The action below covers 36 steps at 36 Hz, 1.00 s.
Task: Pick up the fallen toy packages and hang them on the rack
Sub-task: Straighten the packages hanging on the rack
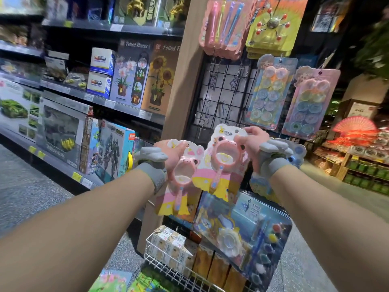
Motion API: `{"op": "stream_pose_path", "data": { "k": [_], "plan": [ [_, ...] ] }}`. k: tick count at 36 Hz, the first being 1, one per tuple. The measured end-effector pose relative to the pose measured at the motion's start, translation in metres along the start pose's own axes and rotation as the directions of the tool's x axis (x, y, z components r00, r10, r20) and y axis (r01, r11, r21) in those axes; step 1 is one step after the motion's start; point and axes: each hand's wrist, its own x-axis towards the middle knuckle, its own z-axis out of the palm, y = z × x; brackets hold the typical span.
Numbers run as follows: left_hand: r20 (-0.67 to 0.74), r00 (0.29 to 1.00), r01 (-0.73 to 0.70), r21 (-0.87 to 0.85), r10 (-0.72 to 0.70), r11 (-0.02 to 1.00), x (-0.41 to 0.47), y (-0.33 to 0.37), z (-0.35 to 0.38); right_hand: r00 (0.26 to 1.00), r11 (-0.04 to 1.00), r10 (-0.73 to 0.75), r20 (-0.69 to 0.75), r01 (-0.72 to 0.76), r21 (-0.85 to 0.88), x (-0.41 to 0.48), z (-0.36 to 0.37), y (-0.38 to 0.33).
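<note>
We stood in a toy shop aisle, both bare arms stretched toward the wire grid rack (pixel 223 89) on the end of a shelf unit. Our left hand (pixel 168 152) gripped the lower package (pixel 185 171), a pink card carrying a pig-faced ring toy, with fingers curled round its upper left edge. Our right hand (pixel 254 138) pinched the top right corner of the upper package (pixel 223 163), a matching pink card that overlapped the first and sat a little higher. Both cards hung lengthwise, top edges up toward the rack and lower ends trailing back toward us, each tilted slightly. A small hang hole showed near the top of each card. A bare hook (pixel 203 123) jutted from the grid, up and to the left of the upper package's top edge and above the lower package, near both but touching neither. We judged the right hand's card the better placed to go on first, since its hole sat closer to the height of the hook's tip; it would need to shift left and be pushed straight on. Disc toy packages (pixel 271 93) hung on the rack to the right, a white wire basket (pixel 168 264) of small boxes sat below, and boxed building sets (pixel 130 72) lined the shelves at left.
</note>
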Motion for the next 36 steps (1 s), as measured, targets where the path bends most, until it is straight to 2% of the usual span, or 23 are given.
{"op": "stream_pose_path", "data": {
  "k": [9, 12, 22, 30, 36],
  "plan": [
    [0.006, 0.999, -0.033, 0.192, 0.032, 0.981, 0.011, 0.007, -0.015, 0.992, 0.982, -0.078, -0.099, 0.06, -0.176, 0.026, -0.006, -0.007],
    [0.028, 0.999, -0.039, 0.31, 0.032, 0.95, 0.013, 0.003, -0.019, 0.988, 0.959, -0.119, -0.1, 0.088, -0.27, 0.03, -0.005, -0.006],
    [0.039, 0.999, -0.015, 0.308, 0.003, 0.951, 0.019, 0.0, -0.016, 0.993, 0.934, -0.082, -0.089, 0.045, -0.355, 0.037, 0.004, -0.009],
    [0.065, 0.998, -0.027, 0.368, 0.003, 0.93, 0.022, -0.007, -0.012, 0.998, 0.907, 0.068, -0.02, -0.07, -0.416, 0.045, 0.008, -0.003],
    [0.084, 0.996, -0.041, 0.367, 0.011, 0.929, 0.021, -0.017, -0.008, 0.994, 0.866, -0.006, -0.106, -0.047, -0.497, 0.062, 0.015, 0.016]
  ]
}}
